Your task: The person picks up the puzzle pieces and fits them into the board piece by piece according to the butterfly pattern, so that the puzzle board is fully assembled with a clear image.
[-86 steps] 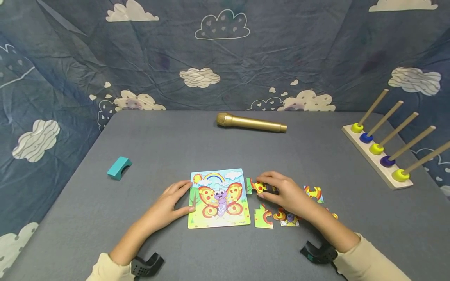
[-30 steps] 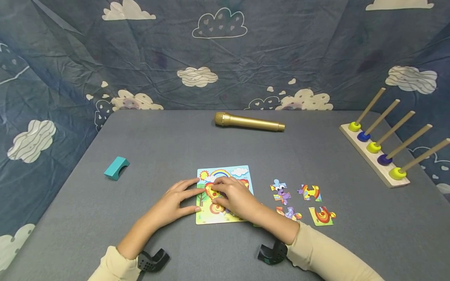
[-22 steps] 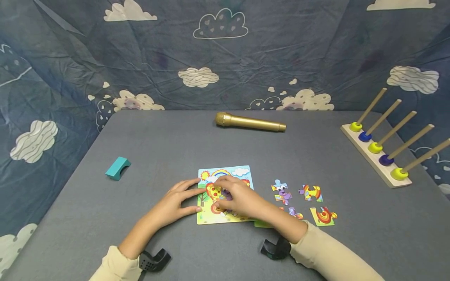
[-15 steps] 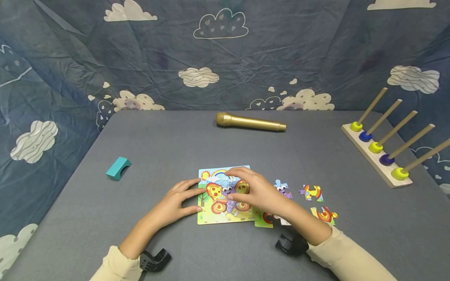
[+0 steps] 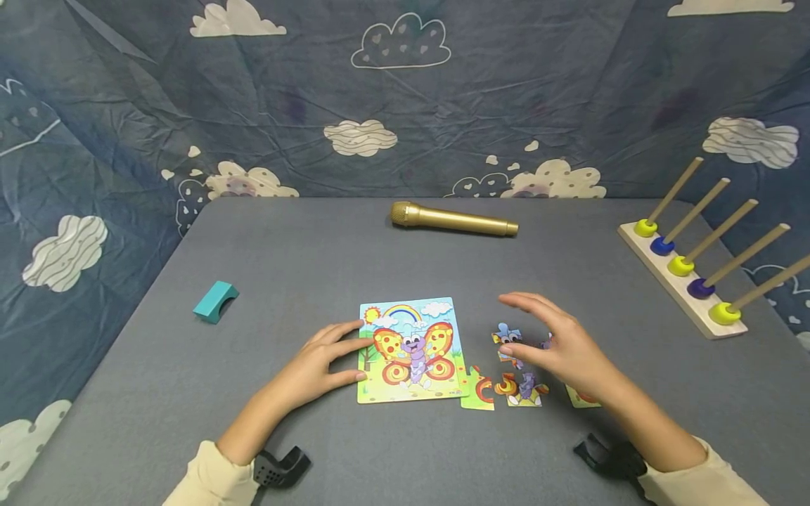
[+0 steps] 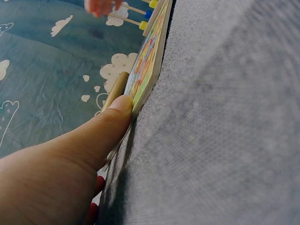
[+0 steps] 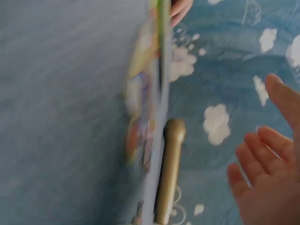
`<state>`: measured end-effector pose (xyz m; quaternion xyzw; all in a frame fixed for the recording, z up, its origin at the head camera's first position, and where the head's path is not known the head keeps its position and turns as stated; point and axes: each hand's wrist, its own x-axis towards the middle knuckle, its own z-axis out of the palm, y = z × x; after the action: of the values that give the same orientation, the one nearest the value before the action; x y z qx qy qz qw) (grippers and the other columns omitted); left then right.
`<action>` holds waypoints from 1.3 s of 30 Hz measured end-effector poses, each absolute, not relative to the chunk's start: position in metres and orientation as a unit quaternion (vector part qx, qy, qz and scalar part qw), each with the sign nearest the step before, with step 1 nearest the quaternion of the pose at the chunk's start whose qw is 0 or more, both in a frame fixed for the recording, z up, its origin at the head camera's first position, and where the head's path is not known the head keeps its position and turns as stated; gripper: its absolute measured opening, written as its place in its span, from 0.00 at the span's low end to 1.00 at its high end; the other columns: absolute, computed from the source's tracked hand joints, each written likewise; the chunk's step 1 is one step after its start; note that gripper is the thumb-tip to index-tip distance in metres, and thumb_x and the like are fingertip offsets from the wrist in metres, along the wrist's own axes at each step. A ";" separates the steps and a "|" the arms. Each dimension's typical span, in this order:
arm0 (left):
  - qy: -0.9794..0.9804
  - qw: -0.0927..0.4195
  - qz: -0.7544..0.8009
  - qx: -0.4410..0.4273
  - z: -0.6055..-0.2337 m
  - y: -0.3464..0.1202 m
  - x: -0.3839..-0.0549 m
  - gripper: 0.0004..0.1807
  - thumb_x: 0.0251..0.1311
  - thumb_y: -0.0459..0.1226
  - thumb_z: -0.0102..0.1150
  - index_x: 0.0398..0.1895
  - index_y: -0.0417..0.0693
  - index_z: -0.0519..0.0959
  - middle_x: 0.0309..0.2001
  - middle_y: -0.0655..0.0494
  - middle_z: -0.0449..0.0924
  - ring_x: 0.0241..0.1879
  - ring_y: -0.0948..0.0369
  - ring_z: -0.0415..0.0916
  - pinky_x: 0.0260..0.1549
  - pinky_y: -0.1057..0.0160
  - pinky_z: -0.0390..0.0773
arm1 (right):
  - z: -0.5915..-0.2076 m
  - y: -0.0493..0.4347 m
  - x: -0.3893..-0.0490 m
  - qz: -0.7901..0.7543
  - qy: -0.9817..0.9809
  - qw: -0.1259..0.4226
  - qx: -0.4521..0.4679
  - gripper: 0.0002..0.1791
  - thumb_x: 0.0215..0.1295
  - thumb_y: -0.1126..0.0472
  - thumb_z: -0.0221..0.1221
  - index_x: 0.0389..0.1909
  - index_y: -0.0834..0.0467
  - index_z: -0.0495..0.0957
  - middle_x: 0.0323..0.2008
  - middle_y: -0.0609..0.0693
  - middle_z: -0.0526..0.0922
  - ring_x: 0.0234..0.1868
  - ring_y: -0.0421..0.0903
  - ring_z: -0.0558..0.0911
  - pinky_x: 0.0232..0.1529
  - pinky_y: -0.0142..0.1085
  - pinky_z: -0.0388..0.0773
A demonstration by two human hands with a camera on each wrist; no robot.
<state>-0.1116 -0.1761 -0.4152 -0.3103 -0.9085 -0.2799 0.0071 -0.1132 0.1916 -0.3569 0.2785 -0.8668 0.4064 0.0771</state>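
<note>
A square butterfly puzzle board (image 5: 414, 383) lies flat on the grey table. My left hand (image 5: 316, 362) rests at its left edge, fingers spread and thumb on the rim; the left wrist view shows the thumb (image 6: 123, 104) on the board's edge. My right hand (image 5: 566, 348) is raised over loose puzzle pieces, thumb and fingers apart, holding nothing. Under and beside it lie a purple-faced piece (image 5: 506, 333), a piece with feet (image 5: 525, 395) and a green-and-red piece (image 5: 477, 395) touching the board's corner. Another piece (image 5: 582, 399) is partly hidden by the right hand.
A gold microphone (image 5: 454, 219) lies towards the back of the table. At left sits a teal arched block (image 5: 216, 302). A wooden peg stand (image 5: 683, 281) with yellow and blue rings stands at the right edge. A patterned cloth (image 5: 405, 105) hangs behind.
My right hand picked a wing piece from beside the board, pressed it onto the board's left part and let go. It then moved right over the loose pieces. The board shifted slightly right.
</note>
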 end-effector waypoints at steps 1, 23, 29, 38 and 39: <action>-0.909 0.005 -0.280 -0.309 -0.415 -0.176 -0.111 0.28 0.50 0.50 0.62 0.56 0.56 0.74 0.63 0.53 0.60 0.60 0.54 0.58 0.53 0.48 0.60 | -0.361 0.196 -0.114 0.400 -0.871 0.074 0.275 0.37 0.42 0.61 0.71 0.57 0.55 0.69 0.54 0.46 0.70 0.56 0.41 0.66 0.53 0.25 0.58; -0.912 -0.003 -0.276 -0.304 -0.412 -0.175 -0.110 0.27 0.50 0.50 0.62 0.56 0.56 0.74 0.63 0.53 0.60 0.60 0.54 0.57 0.55 0.49 0.58 | -0.396 0.221 -0.130 0.277 -0.919 -0.057 0.275 0.40 0.47 0.47 0.66 0.59 0.64 0.67 0.52 0.59 0.70 0.54 0.57 0.67 0.51 0.55 0.63; -0.913 -0.007 -0.275 -0.301 -0.413 -0.176 -0.110 0.27 0.51 0.51 0.61 0.56 0.56 0.73 0.64 0.53 0.59 0.61 0.54 0.56 0.55 0.49 0.58 | -0.395 0.217 -0.127 0.256 -0.926 -0.029 0.277 0.38 0.46 0.51 0.68 0.57 0.66 0.68 0.48 0.58 0.71 0.49 0.55 0.70 0.47 0.52 0.67; -0.915 -0.001 -0.271 -0.299 -0.412 -0.175 -0.109 0.26 0.52 0.50 0.61 0.56 0.56 0.74 0.63 0.53 0.60 0.61 0.55 0.56 0.55 0.49 0.58 | -0.377 0.200 -0.122 0.299 -0.908 0.022 0.291 0.38 0.43 0.52 0.70 0.56 0.63 0.69 0.47 0.51 0.71 0.48 0.49 0.72 0.45 0.49 0.71; -0.916 0.000 -0.268 -0.298 -0.412 -0.174 -0.109 0.26 0.52 0.50 0.61 0.56 0.56 0.74 0.63 0.53 0.60 0.61 0.55 0.56 0.55 0.49 0.57 | -0.374 0.196 -0.121 0.306 -0.904 0.030 0.296 0.38 0.42 0.53 0.70 0.56 0.63 0.69 0.47 0.51 0.71 0.48 0.49 0.73 0.44 0.49 0.71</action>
<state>-0.1092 -0.1742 -0.4122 -0.2985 -0.9159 -0.2683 -0.0001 -0.1214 0.1958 -0.3736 0.2962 -0.9044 0.3055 0.0301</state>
